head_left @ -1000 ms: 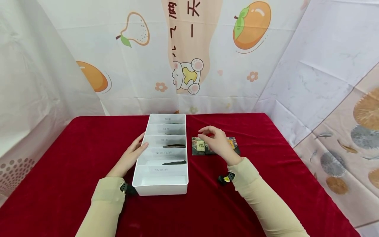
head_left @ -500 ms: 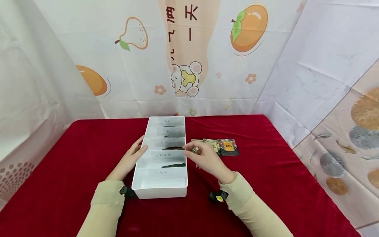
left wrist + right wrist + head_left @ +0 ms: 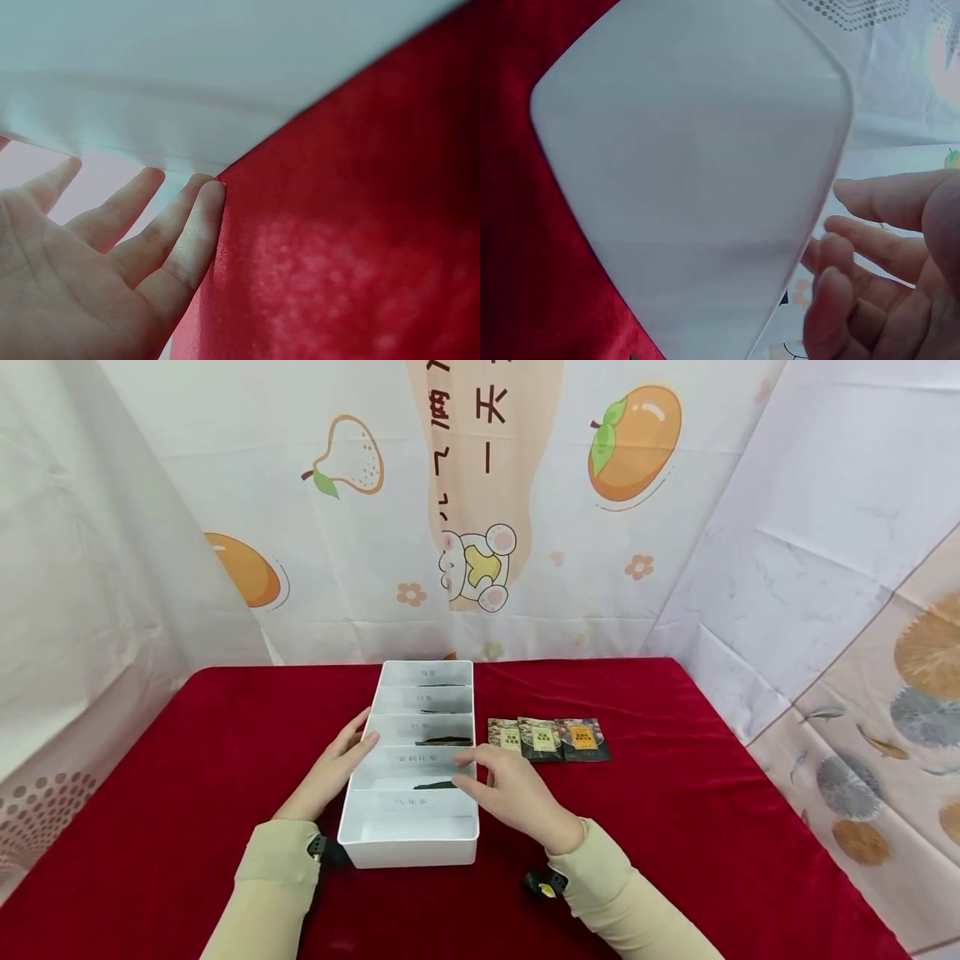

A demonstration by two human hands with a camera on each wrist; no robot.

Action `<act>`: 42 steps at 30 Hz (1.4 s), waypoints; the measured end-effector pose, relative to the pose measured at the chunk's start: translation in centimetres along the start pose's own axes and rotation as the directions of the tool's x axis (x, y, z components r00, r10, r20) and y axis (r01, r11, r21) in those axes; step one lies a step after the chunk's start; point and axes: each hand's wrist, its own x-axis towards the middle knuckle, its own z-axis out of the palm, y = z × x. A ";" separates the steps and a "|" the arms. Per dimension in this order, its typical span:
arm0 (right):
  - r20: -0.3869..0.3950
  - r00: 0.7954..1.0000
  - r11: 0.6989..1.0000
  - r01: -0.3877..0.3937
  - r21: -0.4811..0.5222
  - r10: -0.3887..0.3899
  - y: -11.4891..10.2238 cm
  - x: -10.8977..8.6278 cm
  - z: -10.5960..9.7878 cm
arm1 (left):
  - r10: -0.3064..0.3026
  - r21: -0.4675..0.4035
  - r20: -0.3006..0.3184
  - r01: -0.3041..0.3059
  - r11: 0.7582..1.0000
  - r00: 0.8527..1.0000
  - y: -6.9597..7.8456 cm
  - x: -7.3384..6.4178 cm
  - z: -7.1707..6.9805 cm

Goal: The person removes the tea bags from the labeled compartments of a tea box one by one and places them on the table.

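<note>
A long white divided box [image 3: 408,854] stands on the red cloth, its compartments marked with small dark characters. Dark flat packets stand or lean in several compartments, among them a dark packet [image 3: 442,741] in the middle one. My left hand [image 3: 333,772] rests against the box's left wall with fairly straight, spread fingers; in the left wrist view its fingertips touch that wall. At the right rim, my right hand [image 3: 513,789] hovers over the fourth compartment from the back, thumb and fingers apart. The right wrist view shows nothing between its loosely bent fingers [image 3: 881,199].
To the right of the box lie three dark printed packets in a row: a left packet [image 3: 505,734], a middle packet [image 3: 540,739] and one with an orange label [image 3: 582,739]. The red cloth [image 3: 225,743] reaches back to a printed curtain [image 3: 315,560].
My right hand has moved from above the row of packets leftward to the box's right rim, then toward me along it, and its fingers have spread. The left hand stays at the box.
</note>
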 end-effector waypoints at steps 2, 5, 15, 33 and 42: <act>0.018 1.000 0.999 0.007 -0.049 -0.006 0.1 -0.1 0.2 | -0.002 0.002 0.000 0.002 1.000 1.000 0.0 0.0 0.0; 0.064 0.998 0.993 0.008 -0.117 0.000 0.2 -0.1 0.3 | -0.001 0.004 0.001 0.001 1.000 1.000 0.0 0.0 0.0; 0.149 0.989 0.949 0.063 -0.307 -0.018 0.2 -0.1 0.7 | 0.008 0.011 0.005 -0.008 1.000 1.000 0.0 0.0 0.0; 0.037 0.995 0.955 0.102 -0.277 -0.095 0.5 0.0 0.9 | 0.021 0.006 0.010 -0.022 1.000 1.000 -0.1 0.4 0.0; -0.058 0.990 0.976 0.119 -0.185 -0.132 0.8 -0.1 1.2 | 0.024 -0.016 0.012 -0.024 1.000 1.000 -0.1 0.3 0.0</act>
